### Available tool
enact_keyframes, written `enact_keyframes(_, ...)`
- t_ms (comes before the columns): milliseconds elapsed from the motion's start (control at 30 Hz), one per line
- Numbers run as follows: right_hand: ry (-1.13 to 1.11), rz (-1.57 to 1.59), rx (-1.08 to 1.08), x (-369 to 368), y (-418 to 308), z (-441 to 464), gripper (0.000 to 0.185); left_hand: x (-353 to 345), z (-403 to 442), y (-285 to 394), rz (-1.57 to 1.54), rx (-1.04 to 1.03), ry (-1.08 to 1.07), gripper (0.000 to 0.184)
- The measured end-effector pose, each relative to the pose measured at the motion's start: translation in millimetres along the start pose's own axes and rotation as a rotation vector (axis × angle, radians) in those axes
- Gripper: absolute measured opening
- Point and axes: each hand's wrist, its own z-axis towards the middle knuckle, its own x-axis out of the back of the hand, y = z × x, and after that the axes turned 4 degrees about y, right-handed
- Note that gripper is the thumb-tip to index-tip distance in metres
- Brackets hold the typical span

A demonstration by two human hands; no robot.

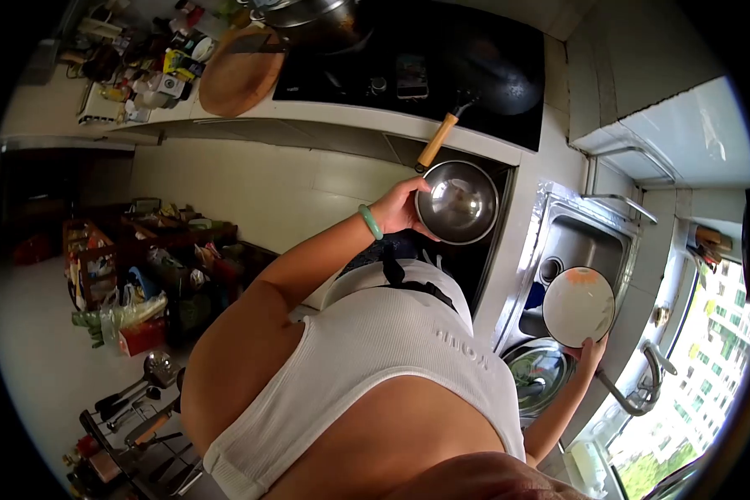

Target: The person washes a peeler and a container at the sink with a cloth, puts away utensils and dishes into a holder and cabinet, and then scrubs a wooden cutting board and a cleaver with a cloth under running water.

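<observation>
Two holds: my left hand (402, 207) and my right hand (589, 348) are both occupied, so I judge that neither could quickly catch a slip.
Left fingers: half curled, with hold of one side of the steel bowl (457, 202), in front of the stove counter (333, 113).
Right fingers: bent at the near edge of the white dish (579, 308), over the sink (592, 243); some are hidden behind it, so I cannot tell how tightly they close.
Steel bowl: supported from one side only, it could tip if my wrist turns.
Wooden handle (437, 142): it sticks out past the counter edge, just beside the bowl; a careless lift could knock it and turn the wok (496, 79).
White dish: if its surface is wet, which I cannot see, it could slide down and break.
Faucet (642, 390): it is near my right hand; a wide swing could chip the dish.
</observation>
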Motion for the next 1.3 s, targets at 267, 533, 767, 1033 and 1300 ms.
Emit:
enact_keyframes(267,-0.39,0.598,-0.362,-114,-192,-87,0.057,122,-104,54,-0.244,-0.385,0.253,0.061)
enact_keyframes(533,-0.85,0.624,-0.248,-280,-327,-180,0.061,301,-226,137,-0.892,-0.841,0.624,0.063)
enact_keyframes(767,-1.101,0.446,-0.227,-437,-444,-293,0.063,470,-316,281,-0.722,-0.934,0.967,0.051)
enact_keyframes(1033,-1.153,0.237,-0.26,-578,-537,-382,0.064,601,-324,390,-0.539,-0.801,1.102,0.042)
enact_keyframes(1300,-1.241,0.146,-0.208,-655,-600,-407,0.064,667,-301,418,-0.437,-0.667,1.035,0.034)
